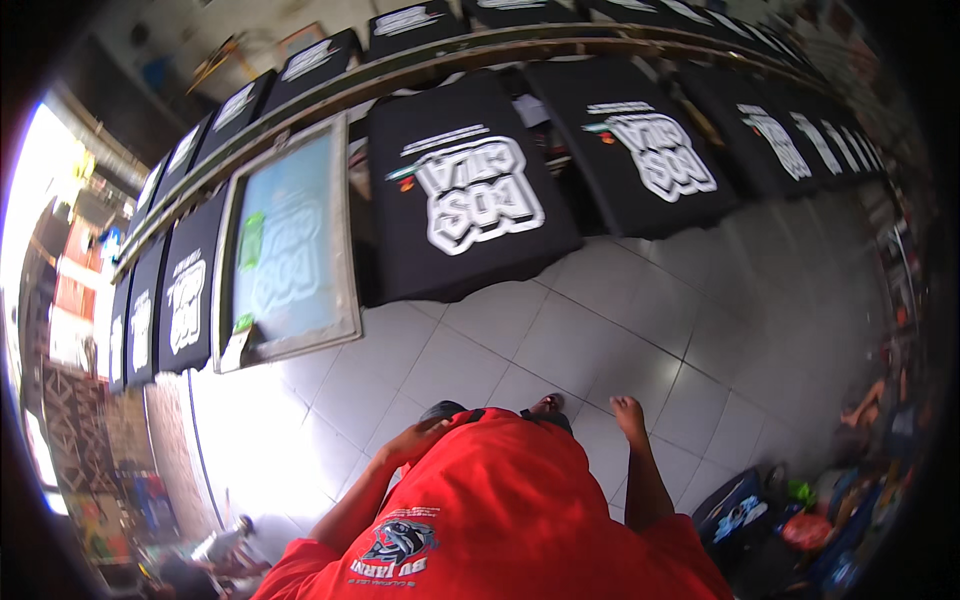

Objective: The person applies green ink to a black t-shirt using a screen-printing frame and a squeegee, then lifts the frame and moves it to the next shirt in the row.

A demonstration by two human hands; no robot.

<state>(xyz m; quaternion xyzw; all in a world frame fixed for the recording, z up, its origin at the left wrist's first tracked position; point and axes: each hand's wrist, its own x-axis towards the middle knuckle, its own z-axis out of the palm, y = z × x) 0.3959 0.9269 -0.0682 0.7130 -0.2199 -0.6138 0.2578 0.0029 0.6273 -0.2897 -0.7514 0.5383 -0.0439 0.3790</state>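
Note:
My left hand [418, 437] rests by the hem of my red shirt [500, 490], fingers stretched out and holding nothing visible. Out to my right, over the tiled floor, hangs my right hand [628, 412], its fingers loosely curled with nothing seen in them. Ahead of me a black T-shirt [400, 240] with a white block-letter print lies stretched on a board. Just left of it, a printing screen [352, 275] with a pale blue mesh and a worn light frame lies on the row. Neither hand touches the shirts or the screen.
More black printed shirts [640, 150] line a long rail [440, 55], with a second row behind it. Pale floor tiles [560, 330] lie between me and the row. Mixed bags and cloth [800, 520] are heaped at the lower right. A person [225, 550] is low at the lower left.

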